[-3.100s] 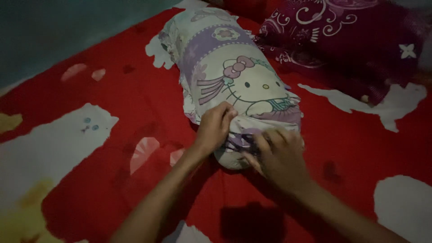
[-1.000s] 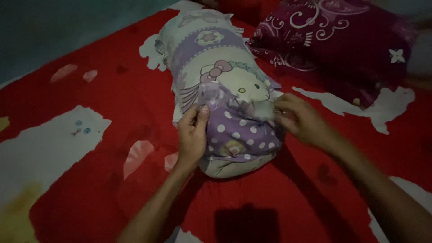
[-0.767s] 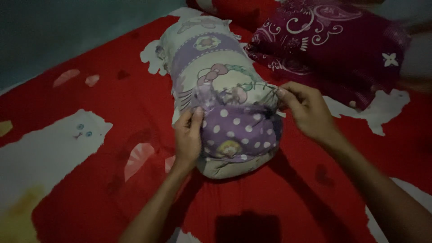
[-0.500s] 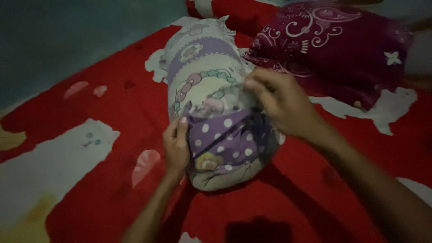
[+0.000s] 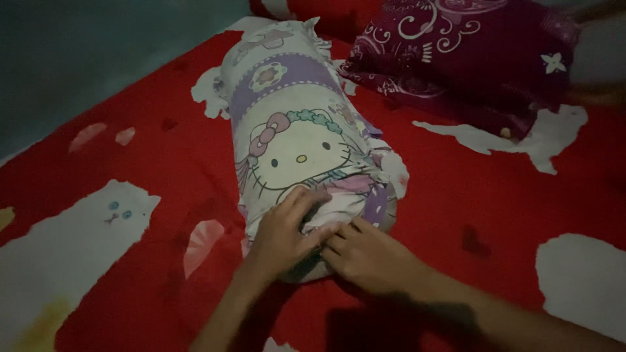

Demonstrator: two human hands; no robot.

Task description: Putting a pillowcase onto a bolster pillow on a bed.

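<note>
A long bolster pillow (image 5: 293,124) in a white and purple cover with a cartoon cat print lies on a red bedsheet (image 5: 163,163). Both of my hands are at its near end. My left hand (image 5: 287,231) presses on the end of the cover, fingers curled into the cloth. Just to its right, my right hand (image 5: 365,257) lies with fingertips tucked against the same end. The opening of the cover is hidden under my fingers.
A dark maroon pillow (image 5: 469,52) with white swirls lies at the back right, close to the bolster's far end. The red sheet carries large white patches (image 5: 72,234). A dark wall (image 5: 78,45) runs along the bed's left edge.
The cover's flap, held up and showing purple polka-dot cloth, has been pulled down over the bolster's end. Both hands dropped to the near end and now press there.
</note>
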